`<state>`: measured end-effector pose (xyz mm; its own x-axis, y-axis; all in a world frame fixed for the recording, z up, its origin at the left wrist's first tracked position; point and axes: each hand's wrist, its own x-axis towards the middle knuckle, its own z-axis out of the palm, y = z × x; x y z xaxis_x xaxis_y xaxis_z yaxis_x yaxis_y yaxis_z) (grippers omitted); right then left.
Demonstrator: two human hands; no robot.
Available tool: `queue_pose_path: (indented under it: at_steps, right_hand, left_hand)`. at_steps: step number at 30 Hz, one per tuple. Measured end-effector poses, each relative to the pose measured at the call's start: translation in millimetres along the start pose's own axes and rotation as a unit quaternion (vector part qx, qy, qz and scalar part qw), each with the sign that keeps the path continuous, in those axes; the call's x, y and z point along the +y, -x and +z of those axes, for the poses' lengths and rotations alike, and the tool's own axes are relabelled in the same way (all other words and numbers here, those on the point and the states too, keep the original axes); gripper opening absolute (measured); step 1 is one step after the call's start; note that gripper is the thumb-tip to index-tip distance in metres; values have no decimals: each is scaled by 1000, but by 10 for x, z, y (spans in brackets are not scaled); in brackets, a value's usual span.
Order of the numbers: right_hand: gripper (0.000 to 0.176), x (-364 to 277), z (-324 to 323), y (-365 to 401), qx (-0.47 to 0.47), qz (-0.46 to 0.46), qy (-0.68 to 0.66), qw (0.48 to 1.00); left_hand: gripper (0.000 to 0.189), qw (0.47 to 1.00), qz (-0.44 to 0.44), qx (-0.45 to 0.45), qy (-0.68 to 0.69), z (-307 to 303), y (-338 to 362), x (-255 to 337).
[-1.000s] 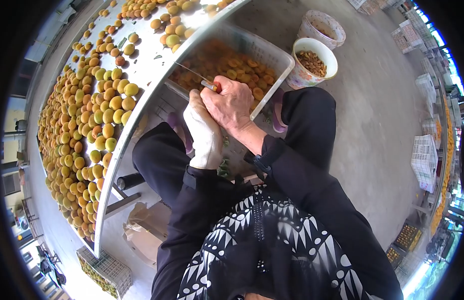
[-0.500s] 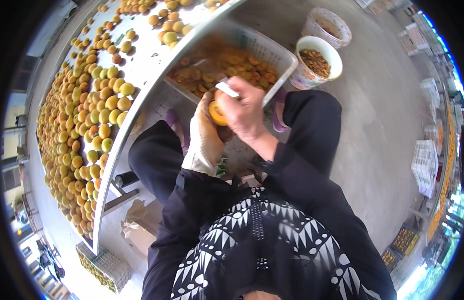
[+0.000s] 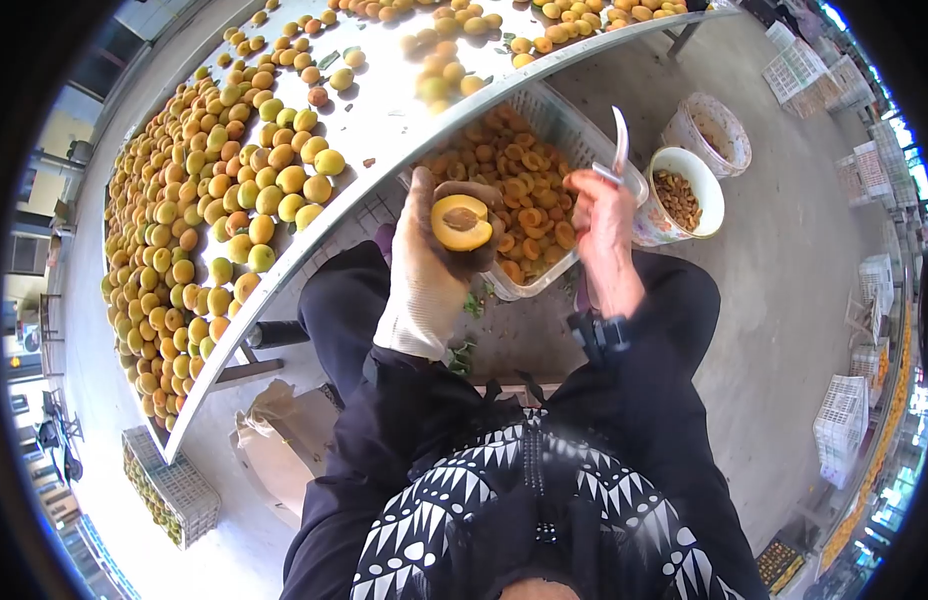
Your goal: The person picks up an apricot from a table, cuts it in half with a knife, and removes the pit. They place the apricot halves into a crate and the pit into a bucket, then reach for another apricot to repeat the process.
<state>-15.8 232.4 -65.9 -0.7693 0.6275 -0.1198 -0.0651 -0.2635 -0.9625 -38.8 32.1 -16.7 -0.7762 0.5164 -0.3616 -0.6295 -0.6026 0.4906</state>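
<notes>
My left hand point(image 3: 422, 270), in a pale knitted glove with darkened fingers, is closed round a cut apricot point(image 3: 461, 222). Its orange cut face is turned up, showing a brown centre. In my bare right hand point(image 3: 606, 225) is a knife point(image 3: 620, 140) with a curved blade pointing up, held apart from the fruit. Below and beyond both hands stands a plastic crate point(image 3: 574, 125) filled with apricot halves point(image 3: 529, 165).
A table point(image 3: 384, 130) carrying many whole apricots point(image 3: 174, 230) runs along the left. Right of the crate stand a bucket of apricot stones point(image 3: 676, 200) and another bucket point(image 3: 706, 135). Flattened cardboard point(image 3: 279, 430) and a crate of fruit point(image 3: 174, 490) lie lower left.
My right hand has moved away to the right with the knife. The apricot in my left hand now shows its cut face. The view has shifted, bringing more of the table in.
</notes>
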Motion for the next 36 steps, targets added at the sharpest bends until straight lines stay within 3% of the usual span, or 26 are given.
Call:
queue_pose_path:
  at_steps: [2,4,6,7,9,17,22,24,26,30,36]
  right_hand:
    - [10,-21,-24,165,-51,160,-134,977]
    - [11,-240,133,375,-63,118,-166,977]
    - [14,-507,279,529,-170,-47,-298,938]
    - [14,-601,356,591,-169,-47,-297,939]
    - [17,-765,516,700,-239,-129,-328,905]
    - [22,-833,809,904,-281,-197,-300,890]
    - [24,-731,921,929,-254,-227,-255,905]
    - [24,-689,989,927,-245,-218,-263,907]
    - [25,-639,1037,922,-235,-207,-269,911]
    - [25,-526,1139,944,-254,-125,-313,907]
    - [23,-393,1304,994,-258,-47,-316,912]
  left_hand:
    - [55,988,69,73,-118,50,37,-72]
    - [56,983,82,91,-136,32,42,-147]
    - [58,970,129,63,-198,21,84,-195]
    - [60,961,146,69,-225,12,86,-214]
    - [61,960,147,64,-231,35,136,-220]
    - [66,971,167,116,-127,230,243,-167]
    - [59,955,206,61,-204,25,289,-134]
    - [60,950,219,68,-211,12,299,-125]
    - [66,920,291,115,-236,27,308,-138]
    - [66,914,302,161,-219,-137,327,-132]
    - [62,852,358,222,-311,-325,419,-56]
